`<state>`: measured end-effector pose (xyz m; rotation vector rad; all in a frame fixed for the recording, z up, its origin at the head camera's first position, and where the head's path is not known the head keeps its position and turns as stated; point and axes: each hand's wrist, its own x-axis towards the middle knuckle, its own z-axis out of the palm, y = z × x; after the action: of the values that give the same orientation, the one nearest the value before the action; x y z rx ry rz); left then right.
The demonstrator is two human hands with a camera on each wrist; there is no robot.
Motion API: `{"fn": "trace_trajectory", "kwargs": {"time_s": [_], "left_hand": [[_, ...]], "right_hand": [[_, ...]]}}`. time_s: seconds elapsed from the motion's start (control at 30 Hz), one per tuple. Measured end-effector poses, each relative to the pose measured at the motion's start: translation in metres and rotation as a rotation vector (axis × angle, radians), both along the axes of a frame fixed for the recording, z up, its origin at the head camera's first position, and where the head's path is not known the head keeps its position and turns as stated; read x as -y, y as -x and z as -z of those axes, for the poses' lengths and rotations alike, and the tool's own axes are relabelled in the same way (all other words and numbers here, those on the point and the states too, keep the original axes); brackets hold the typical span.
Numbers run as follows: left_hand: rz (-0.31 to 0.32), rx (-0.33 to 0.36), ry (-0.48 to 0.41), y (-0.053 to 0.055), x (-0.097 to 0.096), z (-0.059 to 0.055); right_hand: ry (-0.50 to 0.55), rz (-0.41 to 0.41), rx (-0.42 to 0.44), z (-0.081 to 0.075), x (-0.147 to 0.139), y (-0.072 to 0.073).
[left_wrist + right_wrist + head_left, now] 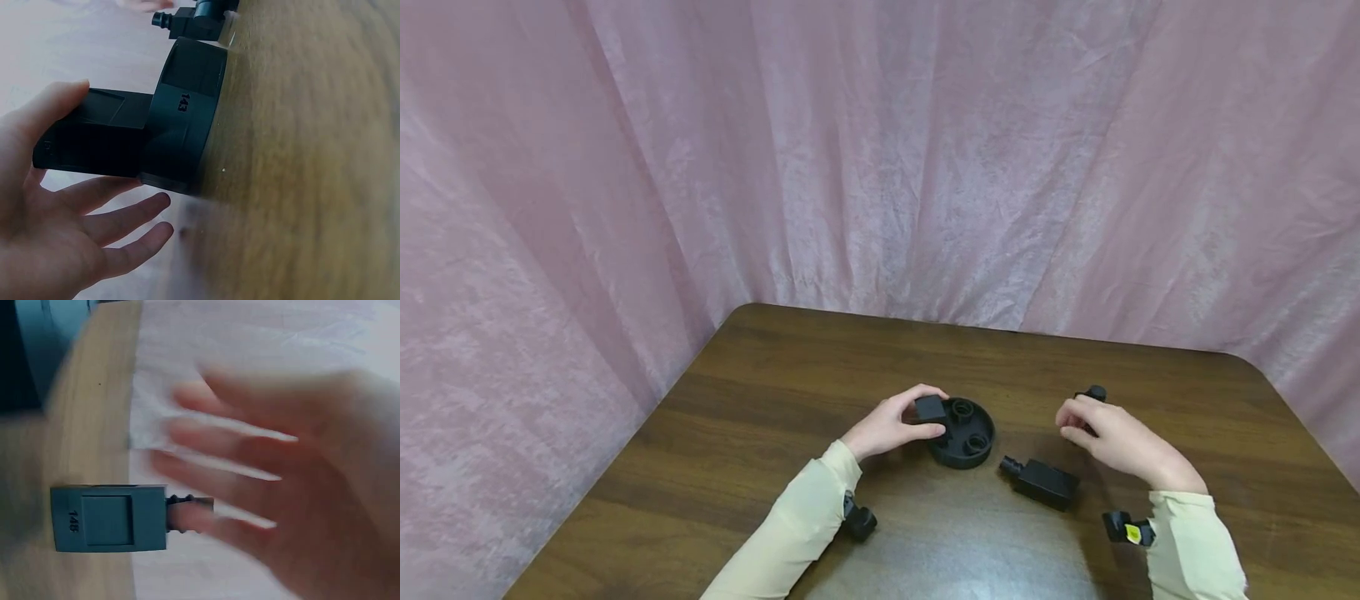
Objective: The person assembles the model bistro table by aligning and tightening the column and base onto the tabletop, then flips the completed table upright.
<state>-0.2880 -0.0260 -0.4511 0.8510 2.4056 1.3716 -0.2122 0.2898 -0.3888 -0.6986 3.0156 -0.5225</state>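
In the head view my left hand (pixel 895 425) pinches a black rectangular block (pixel 930 408) between thumb and fingers. The block meets a round black base (pixel 961 454) with two ring sockets showing; the left wrist view shows the base's side (pixel 181 119) marked 143. My right hand (pixel 1120 442) hovers over the table with loosely bent fingers, holding nothing; its fingers are blurred in the right wrist view. Beside them stands an upright black block (pixel 109 519) marked 148, its ribbed peg partly covered by a finger. Between the hands a black block with a ribbed peg (pixel 1045 483) lies flat.
The brown wooden table (pixel 760 400) has rounded far corners, and pink curtains (pixel 887 167) hang behind and to the left. Black wrist cameras (pixel 859 522) jut from both sleeves. A blurred dark shape (pixel 25 356) fills the right wrist view's upper left corner.
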Motion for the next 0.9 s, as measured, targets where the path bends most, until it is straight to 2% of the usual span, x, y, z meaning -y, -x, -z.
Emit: {"fn": "trace_trajectory", "kwargs": {"time_s": [0.13,0.2,0.3,0.4,0.5,0.63,0.77,0.9], "left_hand": [[-0.004,0.003,0.005,0.000,0.002,-0.002],[-0.004,0.005,0.006,-0.001,0.002,-0.003],[0.006,0.007,0.005,0.000,0.002,-0.004],[0.016,0.017,0.003,0.000,0.001,-0.002],[0.012,0.021,0.003,0.002,0.002,-0.003],[0.008,0.016,0.004,0.002,0.002,-0.003],[0.021,0.023,0.003,0.001,0.002,-0.002],[0.029,0.034,-0.012,0.001,0.001,0.000]], "right_hand": [[0.033,-0.039,0.259,0.001,0.004,-0.002],[0.056,-0.040,0.360,0.005,0.009,-0.002],[0.067,-0.023,0.464,0.011,0.018,-0.002],[0.044,-0.014,0.520,0.015,0.025,-0.002],[0.012,-0.049,0.497,0.014,0.027,-0.001],[0.011,-0.149,0.372,0.006,0.023,0.000],[0.094,-0.233,0.246,0.000,0.024,-0.001],[0.188,-0.220,0.082,-0.003,0.033,-0.001]]}}
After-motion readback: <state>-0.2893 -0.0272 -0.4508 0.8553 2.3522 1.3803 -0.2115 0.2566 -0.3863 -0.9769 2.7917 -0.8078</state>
